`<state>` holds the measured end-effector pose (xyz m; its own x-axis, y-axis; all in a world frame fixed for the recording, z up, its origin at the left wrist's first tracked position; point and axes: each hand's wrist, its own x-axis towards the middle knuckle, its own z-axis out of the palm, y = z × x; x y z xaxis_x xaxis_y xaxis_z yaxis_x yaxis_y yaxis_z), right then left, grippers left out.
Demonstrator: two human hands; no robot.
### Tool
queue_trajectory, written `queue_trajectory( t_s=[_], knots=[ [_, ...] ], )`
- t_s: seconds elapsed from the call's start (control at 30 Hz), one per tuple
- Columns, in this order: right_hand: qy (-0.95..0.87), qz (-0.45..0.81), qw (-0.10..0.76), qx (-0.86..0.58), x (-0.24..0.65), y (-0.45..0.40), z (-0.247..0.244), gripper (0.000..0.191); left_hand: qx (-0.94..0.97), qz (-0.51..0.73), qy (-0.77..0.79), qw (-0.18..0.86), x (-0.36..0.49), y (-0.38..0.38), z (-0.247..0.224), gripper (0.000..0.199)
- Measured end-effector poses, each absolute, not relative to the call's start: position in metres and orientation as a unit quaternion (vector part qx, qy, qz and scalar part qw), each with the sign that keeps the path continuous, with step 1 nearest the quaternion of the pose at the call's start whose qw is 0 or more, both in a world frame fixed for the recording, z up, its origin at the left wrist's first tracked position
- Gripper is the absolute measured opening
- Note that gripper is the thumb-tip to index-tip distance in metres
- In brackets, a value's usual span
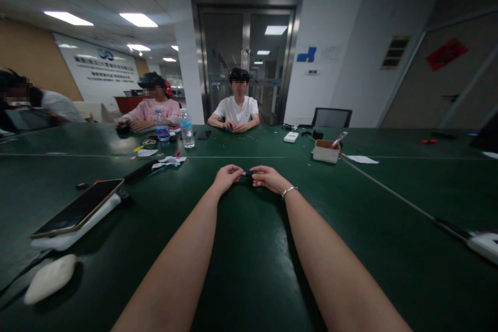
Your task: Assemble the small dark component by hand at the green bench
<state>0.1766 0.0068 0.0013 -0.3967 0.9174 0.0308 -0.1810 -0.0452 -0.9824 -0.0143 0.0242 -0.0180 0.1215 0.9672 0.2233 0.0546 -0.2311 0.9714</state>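
Observation:
Both arms reach forward over the dark green table (252, 249), and the hands meet at its middle. Between the fingertips is a small black object (248, 174) with a light grey end; it is too small to tell its kind. My left hand (227, 178) pinches the grey end with thumb and forefinger. On the black end, the fingers of my right hand (271, 180) are closed, hiding part of it. A silver bracelet (289, 192) circles my right wrist.
On the left, a phone (80, 206) rests on a white device, with a white computer mouse (51, 278) nearer me. Water bottles (187, 130) stand farther back. A small box (326, 151) holding items is right of centre. Several people sit across the table.

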Motion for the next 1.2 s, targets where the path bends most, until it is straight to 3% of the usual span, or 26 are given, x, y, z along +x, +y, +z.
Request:
queue_trajectory(
  t_s=[0.5, 0.77, 1.2],
  knots=[
    [-0.537, 0.634, 0.432, -0.351, 0.176, 0.010, 0.000, 0.022, 0.598, 0.507, 0.431, 0.446, -0.012, 0.017, -0.011, 0.029],
    [-0.535, 0.634, 0.428, -0.359, 0.175, 0.008, 0.002, 0.008, 0.628, 0.513, 0.411, 0.417, -0.012, 0.006, -0.006, 0.034],
    [-0.538, 0.634, 0.430, -0.353, 0.174, 0.008, 0.002, 0.011, 0.617, 0.508, 0.416, 0.435, -0.011, 0.013, -0.010, 0.037]
  ],
)
